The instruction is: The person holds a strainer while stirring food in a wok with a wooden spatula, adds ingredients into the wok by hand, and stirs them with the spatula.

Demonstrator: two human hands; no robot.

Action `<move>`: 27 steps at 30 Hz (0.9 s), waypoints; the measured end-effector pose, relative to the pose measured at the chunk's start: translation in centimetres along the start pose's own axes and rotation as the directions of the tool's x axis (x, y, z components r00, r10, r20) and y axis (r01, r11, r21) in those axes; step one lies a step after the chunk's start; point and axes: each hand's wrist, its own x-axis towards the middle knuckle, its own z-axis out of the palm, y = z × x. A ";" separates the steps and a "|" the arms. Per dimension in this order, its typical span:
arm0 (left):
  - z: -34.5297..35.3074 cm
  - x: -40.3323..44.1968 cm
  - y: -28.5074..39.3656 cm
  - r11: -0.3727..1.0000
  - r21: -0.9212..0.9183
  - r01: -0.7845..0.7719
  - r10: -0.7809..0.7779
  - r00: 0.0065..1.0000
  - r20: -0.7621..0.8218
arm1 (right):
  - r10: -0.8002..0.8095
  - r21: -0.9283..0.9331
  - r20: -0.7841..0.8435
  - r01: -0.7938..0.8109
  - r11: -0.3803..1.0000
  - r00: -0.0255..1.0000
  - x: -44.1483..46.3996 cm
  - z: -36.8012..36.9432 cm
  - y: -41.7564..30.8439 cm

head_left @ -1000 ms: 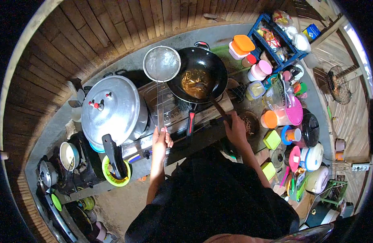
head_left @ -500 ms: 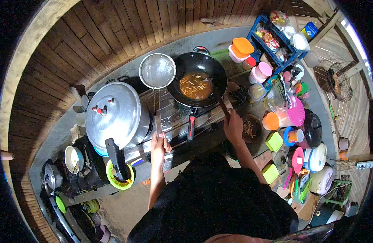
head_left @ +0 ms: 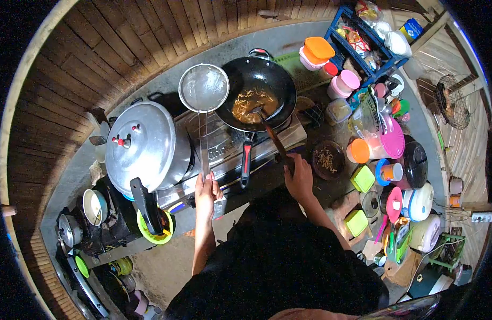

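My left hand (head_left: 207,193) is closed round the long handle of a round mesh strainer (head_left: 204,88), held level just left of the wok. The strainer's mesh shows no food in it. My right hand (head_left: 299,176) grips the dark wooden handle of a spatula (head_left: 276,141), whose head is down in the food. Pale strips of food in brown liquid (head_left: 251,105) lie low in the black wok (head_left: 262,72), which sits on a metal gas stove (head_left: 278,137). The wok's long black and red handle points toward me.
A large lidded pressure cooker (head_left: 142,144) stands left of the strainer. A dark bowl of pale strips (head_left: 327,160) is right of my right hand. Plastic tubs (head_left: 358,151) and a blue rack (head_left: 358,48) line the right side; a lime-green basin (head_left: 155,234) is near left.
My right hand has drawn leftward and nearer to me, bringing the spatula to the wok's near side. The food has shifted left within the wok. My left hand still holds the strainer.
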 end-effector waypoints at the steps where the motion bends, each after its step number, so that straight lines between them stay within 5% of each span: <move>1: 0.1 -0.1 -0.1 1.000 -0.017 0.012 -0.012 1.000 0.007 | -0.015 -0.006 0.006 0.015 1.000 1.000 0.2 0.3 0.0; 5: 0.3 -0.2 -0.5 0.999 -0.004 0.036 -0.036 0.999 -0.014 | -0.099 -0.014 -0.029 0.099 0.995 0.995 2.6 1.8 1.2; 11: 0.0 -0.2 -1.1 0.999 0.012 0.030 -0.029 0.999 -0.023 | 0.056 -0.082 -0.009 -0.056 0.995 0.998 4.0 0.9 2.2; 19: 0.0 -0.3 -0.9 1.000 0.011 0.028 -0.027 0.996 -0.082 | 0.068 -0.081 -0.036 -0.070 0.994 0.997 -1.1 -0.9 2.4; 27: 0.7 0.0 -0.8 1.000 -0.002 0.027 -0.027 0.995 -0.092 | 0.017 0.088 0.053 -0.022 0.996 0.998 1.6 2.3 0.4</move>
